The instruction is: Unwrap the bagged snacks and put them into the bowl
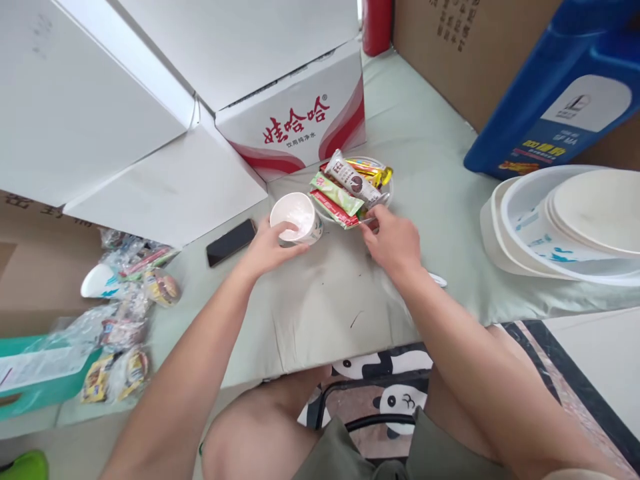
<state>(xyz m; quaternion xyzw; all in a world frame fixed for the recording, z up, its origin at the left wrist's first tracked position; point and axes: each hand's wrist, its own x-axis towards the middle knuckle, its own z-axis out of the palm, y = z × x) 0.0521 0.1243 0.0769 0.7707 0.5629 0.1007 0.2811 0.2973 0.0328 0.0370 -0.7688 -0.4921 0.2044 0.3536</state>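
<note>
My left hand grips a white paper cup by its rim, with the thumb over the inside wall. The cup stands upright on the cloth-covered surface. Just right of it, a clear round plate holds several wrapped snack bars: a red one, a green one, a white-and-brown one and yellow ones. At the plate's near right edge my right hand has thumb and fingers pinched together by the end of the red bar. What lies between those fingertips is too small to make out.
A black phone lies left of the cup. Behind the plate stands a white-and-red water carton. Nested white tubs and a blue jug are at right. Packaged snacks pile up at left. A white spoon-like piece lies by my right forearm.
</note>
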